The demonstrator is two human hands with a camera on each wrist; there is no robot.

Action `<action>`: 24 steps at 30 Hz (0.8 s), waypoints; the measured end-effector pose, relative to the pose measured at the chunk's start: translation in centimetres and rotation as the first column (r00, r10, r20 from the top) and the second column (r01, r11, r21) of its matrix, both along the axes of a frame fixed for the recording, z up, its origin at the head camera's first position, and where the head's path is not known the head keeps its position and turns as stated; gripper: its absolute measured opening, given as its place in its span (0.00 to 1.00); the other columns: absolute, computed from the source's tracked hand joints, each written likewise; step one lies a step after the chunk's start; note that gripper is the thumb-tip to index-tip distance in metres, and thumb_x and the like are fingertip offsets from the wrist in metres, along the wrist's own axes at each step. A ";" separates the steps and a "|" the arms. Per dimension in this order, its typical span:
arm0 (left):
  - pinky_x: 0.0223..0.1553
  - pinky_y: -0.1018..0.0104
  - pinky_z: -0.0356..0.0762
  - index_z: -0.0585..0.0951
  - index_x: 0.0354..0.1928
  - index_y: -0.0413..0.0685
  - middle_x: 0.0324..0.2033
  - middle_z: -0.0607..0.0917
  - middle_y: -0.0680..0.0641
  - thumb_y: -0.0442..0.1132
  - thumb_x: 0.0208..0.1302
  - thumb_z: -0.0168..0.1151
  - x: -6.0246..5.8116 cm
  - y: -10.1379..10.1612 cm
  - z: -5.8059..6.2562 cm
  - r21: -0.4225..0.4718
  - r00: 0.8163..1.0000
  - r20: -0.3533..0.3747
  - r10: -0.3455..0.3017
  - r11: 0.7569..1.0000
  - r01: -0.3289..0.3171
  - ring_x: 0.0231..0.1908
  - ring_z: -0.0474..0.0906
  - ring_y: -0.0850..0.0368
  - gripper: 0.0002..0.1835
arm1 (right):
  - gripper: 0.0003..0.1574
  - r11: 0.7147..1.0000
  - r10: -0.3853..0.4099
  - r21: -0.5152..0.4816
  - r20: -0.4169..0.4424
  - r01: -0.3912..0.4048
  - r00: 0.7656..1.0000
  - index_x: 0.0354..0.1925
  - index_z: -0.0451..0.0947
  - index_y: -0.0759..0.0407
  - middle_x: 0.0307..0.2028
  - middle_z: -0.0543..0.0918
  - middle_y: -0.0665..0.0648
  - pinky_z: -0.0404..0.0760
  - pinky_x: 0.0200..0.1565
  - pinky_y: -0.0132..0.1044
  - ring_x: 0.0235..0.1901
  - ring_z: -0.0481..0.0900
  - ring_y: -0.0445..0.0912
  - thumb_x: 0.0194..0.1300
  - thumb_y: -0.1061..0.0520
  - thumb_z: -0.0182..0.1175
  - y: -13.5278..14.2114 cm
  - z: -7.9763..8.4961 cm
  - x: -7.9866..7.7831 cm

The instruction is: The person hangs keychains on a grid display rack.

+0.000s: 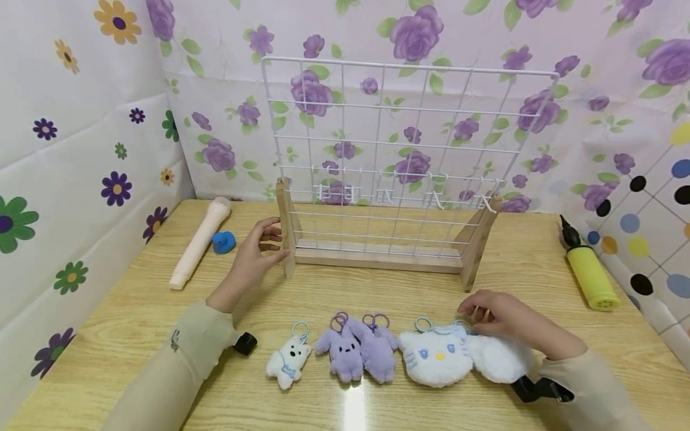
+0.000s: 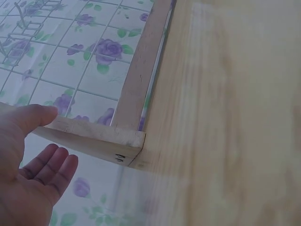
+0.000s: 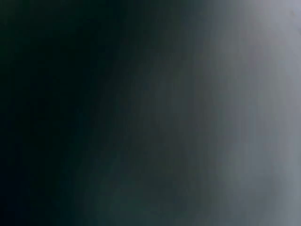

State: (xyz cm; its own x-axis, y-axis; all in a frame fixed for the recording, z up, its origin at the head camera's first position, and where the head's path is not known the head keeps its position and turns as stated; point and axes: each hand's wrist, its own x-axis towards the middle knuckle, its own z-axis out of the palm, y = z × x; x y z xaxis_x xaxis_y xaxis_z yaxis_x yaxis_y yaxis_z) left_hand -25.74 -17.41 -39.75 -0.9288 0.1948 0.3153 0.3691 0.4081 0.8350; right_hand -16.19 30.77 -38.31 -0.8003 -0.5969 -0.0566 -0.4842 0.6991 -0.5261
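In the head view my left hand (image 1: 252, 254) is at the left wooden end piece (image 1: 286, 230) of a white wire grid rack (image 1: 383, 143). The left wrist view shows the thumb (image 2: 40, 114) at the wood's edge and the other fingers apart from it, loosely bent. My right hand (image 1: 504, 314) is over a round white plush keychain (image 1: 501, 359), fingers loosely bent near its blue ring; contact is unclear. Left of it lie a white cat-face plush (image 1: 438, 359), two purple plush keychains (image 1: 346, 356) and a small white bear keychain (image 1: 289, 364). The right wrist view is dark and blurred.
White hooks (image 1: 433, 197) and a small wire basket (image 1: 336, 193) hang on the grid. At the left lie a pale microphone-shaped stick (image 1: 199, 245) and a blue toy duck (image 1: 223, 242). A yellow hand pump (image 1: 592, 276) lies at the right of the wooden table (image 1: 259, 401).
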 end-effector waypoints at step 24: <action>0.45 0.78 0.75 0.60 0.69 0.41 0.51 0.75 0.34 0.27 0.62 0.61 0.1 0.5 -0.3 0.012 1.000 -0.002 0.015 1.000 -0.015 0.48 0.75 0.45 0.34 | 0.12 0.998 0.007 0.061 -0.032 -0.005 0.999 0.43 0.81 0.56 0.32 0.76 0.47 0.72 0.29 0.29 0.29 0.68 0.32 0.58 0.61 0.67 -0.5 -1.1 -0.2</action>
State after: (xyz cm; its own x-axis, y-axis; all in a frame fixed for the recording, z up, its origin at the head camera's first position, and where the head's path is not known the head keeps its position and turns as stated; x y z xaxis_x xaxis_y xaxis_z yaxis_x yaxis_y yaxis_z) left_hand -25.66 -16.96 -40.01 -0.9309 0.1768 0.3197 0.3649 0.4039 0.8389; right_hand -16.44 30.25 -39.40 -0.7988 -0.5979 -0.0675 -0.5045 0.7266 -0.4664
